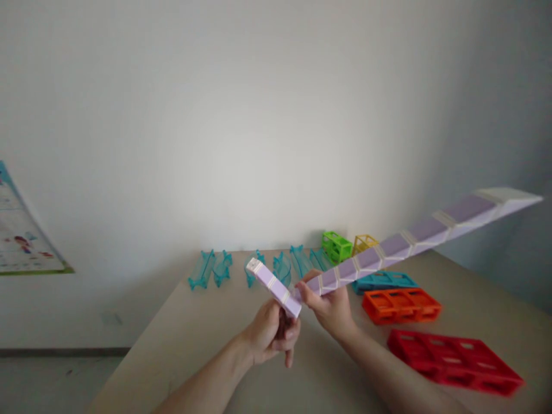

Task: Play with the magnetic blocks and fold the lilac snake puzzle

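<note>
My left hand [269,333] is closed round the lower end of a short stack of lilac tiles [273,286], which tilts up to the left. Its lower end meets a long chain of lilac tiles [414,237] that my right hand [330,307] grips at its near end. The long chain rises to the right, above the table, out to the frame's right side. Both hands are held over the beige table [207,339], near its middle.
Several clear teal curved pieces [215,267] lie in a row at the table's far edge. A green cube frame [336,246] and a yellow one [364,242] stand behind. Teal [383,280], orange [401,305] and red [455,359] tile groups lie at right. A poster [21,236] hangs at left.
</note>
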The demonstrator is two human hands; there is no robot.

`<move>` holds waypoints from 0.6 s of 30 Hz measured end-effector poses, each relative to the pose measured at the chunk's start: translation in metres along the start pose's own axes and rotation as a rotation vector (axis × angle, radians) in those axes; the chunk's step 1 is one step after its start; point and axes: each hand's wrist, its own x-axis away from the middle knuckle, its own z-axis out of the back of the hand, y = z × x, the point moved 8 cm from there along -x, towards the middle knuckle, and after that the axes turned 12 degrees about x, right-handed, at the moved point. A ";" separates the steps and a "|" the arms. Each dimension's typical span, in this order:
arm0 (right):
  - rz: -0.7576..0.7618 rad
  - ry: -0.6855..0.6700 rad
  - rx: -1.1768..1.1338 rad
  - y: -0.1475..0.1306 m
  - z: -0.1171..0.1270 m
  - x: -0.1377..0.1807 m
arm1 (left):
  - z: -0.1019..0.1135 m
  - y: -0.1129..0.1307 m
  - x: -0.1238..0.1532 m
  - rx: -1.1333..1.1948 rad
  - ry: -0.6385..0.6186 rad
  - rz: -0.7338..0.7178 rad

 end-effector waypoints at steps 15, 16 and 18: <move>-0.086 0.013 -0.140 0.004 -0.006 0.003 | -0.004 -0.002 -0.002 0.215 0.050 0.025; -0.020 0.044 -0.097 -0.001 -0.003 0.004 | 0.000 0.003 -0.004 0.200 0.118 -0.086; 0.055 0.019 -0.045 -0.007 -0.004 0.006 | 0.007 0.012 -0.003 0.175 0.226 -0.277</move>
